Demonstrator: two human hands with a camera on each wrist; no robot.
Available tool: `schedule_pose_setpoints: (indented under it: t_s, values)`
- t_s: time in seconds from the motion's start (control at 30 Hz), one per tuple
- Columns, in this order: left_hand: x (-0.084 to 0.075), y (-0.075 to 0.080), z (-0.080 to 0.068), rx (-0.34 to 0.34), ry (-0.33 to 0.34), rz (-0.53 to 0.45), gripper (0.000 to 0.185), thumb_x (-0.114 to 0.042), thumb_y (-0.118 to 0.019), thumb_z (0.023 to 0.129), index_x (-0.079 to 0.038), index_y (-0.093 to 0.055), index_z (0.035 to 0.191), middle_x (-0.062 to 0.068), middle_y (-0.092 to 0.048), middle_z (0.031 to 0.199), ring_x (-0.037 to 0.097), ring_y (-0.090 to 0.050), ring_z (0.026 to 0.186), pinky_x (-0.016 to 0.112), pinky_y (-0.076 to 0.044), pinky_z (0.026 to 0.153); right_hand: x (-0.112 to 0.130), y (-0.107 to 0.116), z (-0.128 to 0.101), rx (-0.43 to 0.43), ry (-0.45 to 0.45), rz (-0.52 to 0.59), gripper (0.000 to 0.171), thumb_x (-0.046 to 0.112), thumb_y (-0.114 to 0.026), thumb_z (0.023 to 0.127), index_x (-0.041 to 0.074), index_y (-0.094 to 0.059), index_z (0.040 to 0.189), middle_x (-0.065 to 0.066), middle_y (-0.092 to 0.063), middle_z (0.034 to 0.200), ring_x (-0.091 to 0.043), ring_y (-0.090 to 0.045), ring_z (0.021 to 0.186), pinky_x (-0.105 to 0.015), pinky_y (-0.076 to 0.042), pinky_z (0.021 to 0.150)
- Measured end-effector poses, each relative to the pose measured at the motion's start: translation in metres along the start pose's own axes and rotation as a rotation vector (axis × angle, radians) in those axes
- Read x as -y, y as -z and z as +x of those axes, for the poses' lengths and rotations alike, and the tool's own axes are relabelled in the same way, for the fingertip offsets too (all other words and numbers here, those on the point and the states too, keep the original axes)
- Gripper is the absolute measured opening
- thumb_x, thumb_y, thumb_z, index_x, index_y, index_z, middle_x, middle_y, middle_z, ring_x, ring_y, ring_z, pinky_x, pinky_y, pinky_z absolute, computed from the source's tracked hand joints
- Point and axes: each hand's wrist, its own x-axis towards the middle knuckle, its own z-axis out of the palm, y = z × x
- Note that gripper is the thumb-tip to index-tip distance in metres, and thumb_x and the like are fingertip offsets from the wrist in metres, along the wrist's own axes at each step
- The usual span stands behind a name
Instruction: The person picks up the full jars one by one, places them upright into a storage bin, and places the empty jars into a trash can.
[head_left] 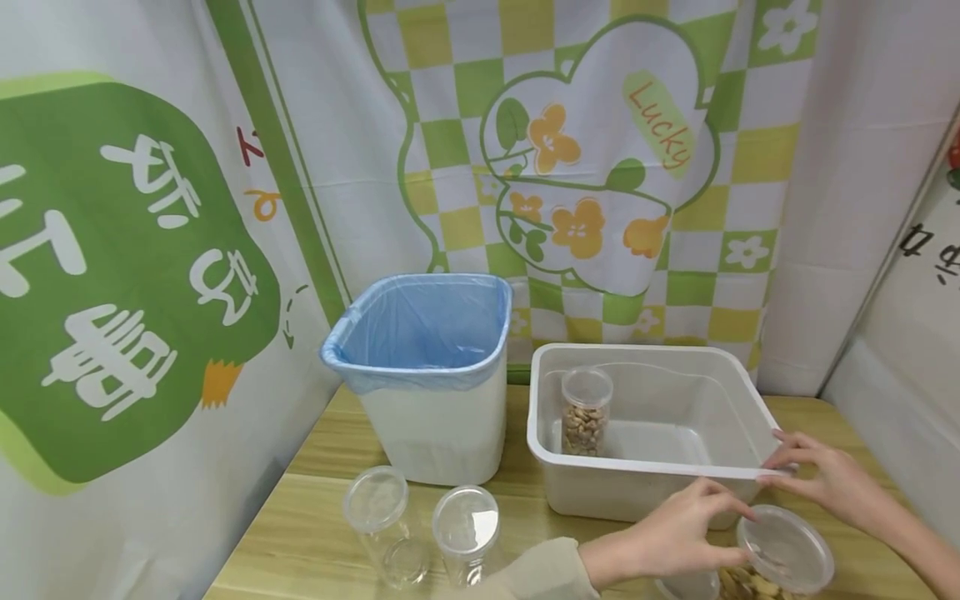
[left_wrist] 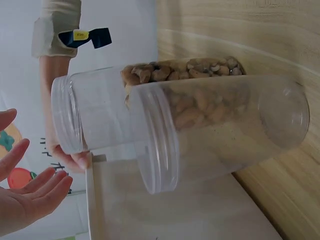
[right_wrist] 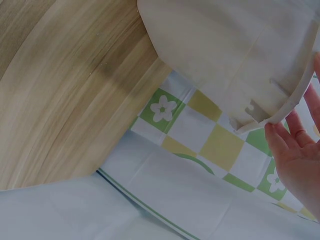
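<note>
My left hand point(head_left: 678, 533) is beside the lidded clear jars at the lower right, its thumb and fingers spread near the rim of a jar lid point(head_left: 786, 550). In the left wrist view the left hand point(left_wrist: 32, 200) has its fingers loosely extended, apart from an empty clear jar point(left_wrist: 235, 135). Behind that jar stands a jar of nuts point(left_wrist: 102, 107). My right hand point(head_left: 825, 479) grips the right front corner of the white plastic bin point(head_left: 645, 487); in the right wrist view its thumb and fingers hold the bin's rim. Inside the bin stands another lidded nut jar point(head_left: 585, 417).
A white trash can point(head_left: 442, 425) with a blue liner stands left of the bin. Two empty lidded jars, one at the left point(head_left: 382, 517) and one beside it point(head_left: 467, 525), stand in front of it. Printed curtains point(head_left: 600, 167) hang behind the wooden table point(head_left: 300, 517).
</note>
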Motion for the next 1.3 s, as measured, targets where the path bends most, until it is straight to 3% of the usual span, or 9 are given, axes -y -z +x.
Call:
schedule_pose_setpoints:
  t_s: [0.13, 0.4, 0.57, 0.9, 1.13, 1.23, 1.3]
  values:
    - [-0.004, -0.008, 0.000, 0.006, 0.033, -0.021, 0.037, -0.035, -0.061, 0.082, -0.021, -0.056, 0.116, -0.010, -0.045, 0.117, -0.005, -0.039, 0.106, 0.001, -0.029, 0.076, 0.001, 0.000, -0.001, 0.016, -0.008, 0.045, 0.018, 0.017, -0.078, 0.060, 0.021, -0.065, 0.070, -0.027, -0.056, 0.101, -0.049, -0.052, 0.084, -0.051, -0.046, 0.056]
    - [-0.010, -0.020, 0.004, 0.067, 0.089, -0.071, 0.047, -0.040, -0.059, 0.082, -0.022, -0.047, 0.124, -0.006, -0.034, 0.128, 0.002, -0.035, 0.114, 0.010, -0.037, 0.081, 0.001, 0.001, 0.000, -0.003, -0.002, 0.032, 0.019, 0.017, -0.079, 0.059, 0.023, -0.064, 0.070, -0.027, -0.056, 0.101, -0.046, -0.053, 0.082, -0.051, -0.046, 0.057]
    - [-0.013, -0.030, 0.007, 0.110, 0.151, -0.086, 0.047, -0.040, -0.060, 0.081, -0.027, -0.045, 0.124, -0.008, -0.029, 0.132, 0.004, -0.038, 0.112, 0.015, -0.042, 0.076, 0.001, 0.001, 0.000, -0.007, -0.002, 0.028, 0.019, 0.018, -0.079, 0.059, 0.024, -0.064, 0.069, -0.028, -0.055, 0.101, -0.047, -0.052, 0.083, -0.051, -0.047, 0.058]
    - [-0.012, -0.042, 0.008, 0.078, 0.101, -0.053, 0.044, -0.037, -0.063, 0.080, -0.025, -0.048, 0.119, -0.003, -0.027, 0.135, 0.005, -0.036, 0.113, 0.015, -0.042, 0.077, -0.002, -0.002, -0.003, -0.026, -0.013, 0.004, 0.021, 0.018, -0.080, 0.057, 0.027, -0.063, 0.068, -0.021, -0.059, 0.099, -0.044, -0.054, 0.083, -0.046, -0.047, 0.056]
    - [-0.013, -0.049, 0.010, 0.000, 0.120, -0.075, 0.039, -0.037, -0.066, 0.076, -0.024, -0.052, 0.110, -0.007, -0.034, 0.129, 0.002, -0.040, 0.108, 0.012, -0.040, 0.073, -0.006, -0.003, -0.004, -0.042, -0.009, 0.018, 0.023, 0.018, -0.079, 0.058, 0.029, -0.064, 0.070, 0.016, -0.052, 0.107, -0.035, -0.053, 0.087, -0.044, -0.048, 0.057]
    - [-0.013, -0.051, 0.011, -0.052, 0.132, -0.070, 0.037, -0.037, -0.069, 0.074, -0.025, -0.055, 0.106, -0.009, -0.037, 0.124, 0.000, -0.043, 0.103, 0.009, -0.039, 0.070, -0.006, -0.003, -0.004, -0.038, -0.010, 0.031, 0.022, 0.018, -0.079, 0.059, 0.028, -0.064, 0.071, 0.014, -0.052, 0.108, -0.039, -0.051, 0.087, -0.051, -0.047, 0.057]
    - [-0.013, -0.052, 0.011, -0.072, 0.131, -0.076, 0.036, -0.036, -0.070, 0.073, -0.025, -0.055, 0.104, -0.010, -0.038, 0.122, -0.001, -0.044, 0.100, 0.009, -0.038, 0.068, -0.005, -0.004, -0.004, -0.029, -0.014, 0.039, 0.021, 0.017, -0.079, 0.059, 0.027, -0.064, 0.071, 0.007, -0.055, 0.107, -0.042, -0.050, 0.088, -0.053, -0.046, 0.058]
